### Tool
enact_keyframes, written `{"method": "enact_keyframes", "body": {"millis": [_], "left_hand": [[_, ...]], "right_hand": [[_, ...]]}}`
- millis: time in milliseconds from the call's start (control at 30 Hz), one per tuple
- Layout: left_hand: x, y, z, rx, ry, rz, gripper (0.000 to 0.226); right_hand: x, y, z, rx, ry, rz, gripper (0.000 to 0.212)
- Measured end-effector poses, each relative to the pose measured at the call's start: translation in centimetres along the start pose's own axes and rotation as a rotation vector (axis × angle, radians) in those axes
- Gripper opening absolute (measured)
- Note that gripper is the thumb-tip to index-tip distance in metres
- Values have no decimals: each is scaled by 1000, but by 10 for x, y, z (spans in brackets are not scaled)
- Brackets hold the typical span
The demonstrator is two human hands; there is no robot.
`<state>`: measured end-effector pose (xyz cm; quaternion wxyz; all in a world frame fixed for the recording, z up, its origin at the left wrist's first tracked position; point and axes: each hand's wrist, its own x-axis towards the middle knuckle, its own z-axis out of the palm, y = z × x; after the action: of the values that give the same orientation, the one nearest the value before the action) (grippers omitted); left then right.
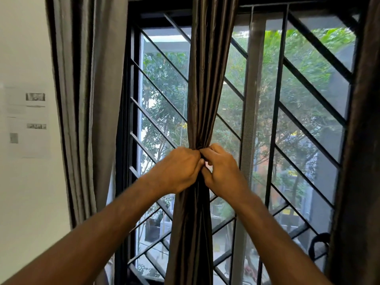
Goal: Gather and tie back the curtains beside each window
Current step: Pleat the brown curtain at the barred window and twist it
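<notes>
- The brown curtain (205,83) hangs down the middle of the window (308,99), pulled into one narrow bunch.
- It is pinched tightest at mid-height, where both hands meet; above and below that point the folds spread a little wider.
- The left hand (181,168) is clenched round the bunch from the left side, knuckles towards me, fingers wrapped out of sight behind the cloth.
- The right hand (221,167) grips the same spot from the right, its fingers curled in at the top of the gather and its thumb pressed against the cloth just beside the left hand.
- The two hands touch each other at the gather; I cannot tell whether a tie-back or band lies under the fingers.
- Both forearms reach up from the bottom corners, bare.
- A grey curtain (86,99) hangs in loose folds at the left edge of the window, well apart from the hands.
- A dark curtain (362,140) fills the right edge.
- A black grille (308,87) of slanted bars runs across the window behind the brown curtain, with green trees beyond.
- On the white wall (24,48) at the left are pale sheets of paper (28,122), print too blurred to read.
</notes>
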<state>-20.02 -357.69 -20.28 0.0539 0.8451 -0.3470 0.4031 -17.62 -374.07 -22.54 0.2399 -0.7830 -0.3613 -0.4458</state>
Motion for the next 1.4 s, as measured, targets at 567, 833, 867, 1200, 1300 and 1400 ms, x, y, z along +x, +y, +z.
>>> {"method": "enact_keyframes", "body": {"millis": [567, 833, 867, 1200, 1300, 1400], "left_hand": [[-1, -19, -25, -23, -172, -43, 28], [-6, -9, -15, -253, 85, -45, 21], [-6, -10, -13, -256, 110, -56, 23], [8, -17, -24, -478, -15, -308, 43], [13, -13, -26, -556, -31, -373, 46], [13, -10, -25, -683, -5, -419, 37]], "right_hand": [[10, -19, 0, 125, -46, 55, 20], [25, -12, -14, 357, -127, 313, 17], [21, -11, -16, 315, -108, 315, 13], [-12, -27, -17, 219, 106, 311, 44], [-4, -37, -15, -104, 45, 341, 55], [0, -40, -16, -253, 31, 322, 40]]}}
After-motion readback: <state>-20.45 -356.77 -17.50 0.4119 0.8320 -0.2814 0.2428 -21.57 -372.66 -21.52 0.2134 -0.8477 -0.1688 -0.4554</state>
